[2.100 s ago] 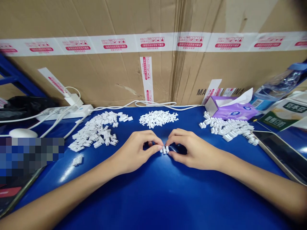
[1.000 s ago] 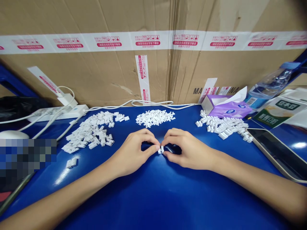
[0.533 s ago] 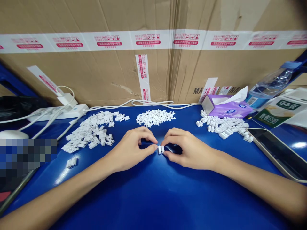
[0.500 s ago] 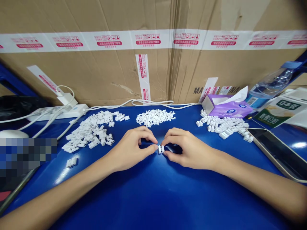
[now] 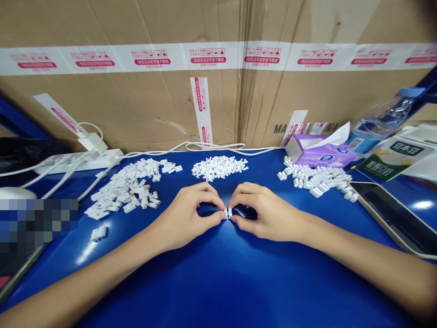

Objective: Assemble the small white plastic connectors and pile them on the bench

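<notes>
At the middle of the blue table (image 5: pixel 218 282), a small white plastic piece (image 5: pixel 228 213) sits between my two hands. My left hand (image 5: pixel 193 214) pinches its left side with thumb and forefinger. From the other side, my right hand (image 5: pixel 262 212) grips it between thumb and fingertips. The piece looks like a small clip or connector with a dark gap at its centre; fingertips hide its ends. Beyond the hands lies a pile of tiny white parts (image 5: pixel 218 167). Flat white pieces (image 5: pixel 123 187) are heaped to the left, and knobbly white pieces (image 5: pixel 317 178) to the right.
Two white pieces (image 5: pixel 99 233) lie apart at left. A power strip (image 5: pixel 82 159) with white cables stands behind the left heap. At right are a purple tissue pack (image 5: pixel 321 152), a plastic bottle (image 5: pixel 378 123), a carton (image 5: pixel 398 157) and a phone (image 5: pixel 392 218). Cardboard (image 5: pixel 153 105) rises behind.
Thumbs and fingertips have come slightly closer together around the small white piece, and its two halves look nearer each other. The whole view has shifted slightly.
</notes>
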Demonstrator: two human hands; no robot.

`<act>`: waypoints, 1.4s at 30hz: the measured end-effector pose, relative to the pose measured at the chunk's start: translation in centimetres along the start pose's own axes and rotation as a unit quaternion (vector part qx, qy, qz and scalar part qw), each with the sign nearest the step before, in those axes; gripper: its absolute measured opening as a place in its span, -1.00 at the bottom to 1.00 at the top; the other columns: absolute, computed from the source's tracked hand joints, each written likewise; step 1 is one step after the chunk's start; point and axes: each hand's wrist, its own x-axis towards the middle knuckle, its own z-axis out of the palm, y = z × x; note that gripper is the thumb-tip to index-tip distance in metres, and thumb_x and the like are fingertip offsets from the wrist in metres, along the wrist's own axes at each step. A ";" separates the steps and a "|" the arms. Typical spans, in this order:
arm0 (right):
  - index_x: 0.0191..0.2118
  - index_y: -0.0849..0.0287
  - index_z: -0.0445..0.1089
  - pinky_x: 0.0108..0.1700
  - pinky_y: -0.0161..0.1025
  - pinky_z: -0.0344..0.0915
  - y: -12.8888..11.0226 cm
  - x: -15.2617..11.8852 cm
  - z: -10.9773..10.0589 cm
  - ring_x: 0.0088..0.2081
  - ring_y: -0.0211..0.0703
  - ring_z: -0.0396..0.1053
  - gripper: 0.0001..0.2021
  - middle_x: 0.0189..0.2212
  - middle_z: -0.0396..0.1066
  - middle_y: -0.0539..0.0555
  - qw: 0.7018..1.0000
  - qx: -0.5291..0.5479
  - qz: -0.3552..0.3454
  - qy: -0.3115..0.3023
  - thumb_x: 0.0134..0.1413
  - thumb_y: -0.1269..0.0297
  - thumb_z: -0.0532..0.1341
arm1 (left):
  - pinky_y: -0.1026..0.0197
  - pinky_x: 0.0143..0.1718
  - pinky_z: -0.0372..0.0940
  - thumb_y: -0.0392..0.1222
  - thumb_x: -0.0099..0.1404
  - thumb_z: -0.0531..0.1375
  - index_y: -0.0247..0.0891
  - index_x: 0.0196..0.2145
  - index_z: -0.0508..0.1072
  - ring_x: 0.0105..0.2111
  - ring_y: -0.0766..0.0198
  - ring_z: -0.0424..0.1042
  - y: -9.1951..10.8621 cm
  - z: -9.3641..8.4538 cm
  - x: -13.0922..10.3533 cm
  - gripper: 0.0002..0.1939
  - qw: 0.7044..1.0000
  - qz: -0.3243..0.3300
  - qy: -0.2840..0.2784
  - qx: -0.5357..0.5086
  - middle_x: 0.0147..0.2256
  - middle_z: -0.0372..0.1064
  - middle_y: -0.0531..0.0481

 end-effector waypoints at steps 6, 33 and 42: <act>-0.11 0.17 0.53 -0.03 -0.10 0.32 0.0 0.0 0.0 -0.15 -0.09 0.40 -0.83 -0.21 0.46 0.09 1.000 0.000 0.002 -0.003 0.18 0.38 0.28 | 0.22 -0.26 0.29 -0.23 0.27 0.32 -0.11 -0.31 0.65 -0.28 0.27 0.47 0.0 0.1 0.0 -0.92 1.000 0.005 0.004 0.006 -0.22 0.50 0.05; 0.39 0.51 0.09 0.39 0.27 0.02 0.1 -0.8 1.1 0.43 0.27 -0.06 -0.36 0.39 0.03 0.43 0.973 -0.210 0.090 -0.018 0.43 0.07 -0.06 | -0.19 0.32 0.14 -0.11 0.53 -0.04 -0.43 0.32 0.26 0.34 -0.07 0.16 -0.8 1.2 -1.4 -0.48 0.959 0.046 -0.009 0.281 0.34 0.17 -0.31; 0.41 0.51 0.03 0.42 0.24 -0.06 0.0 -0.9 1.9 0.45 0.21 -0.17 -0.32 0.41 -0.11 0.44 0.968 -0.218 0.118 -0.028 0.41 0.04 -0.07 | -0.17 0.39 -0.01 -0.08 0.54 -0.08 -0.41 0.38 0.17 0.40 -0.01 0.00 -1.2 2.1 -1.5 -0.43 0.957 0.022 -0.049 0.284 0.40 -0.01 -0.28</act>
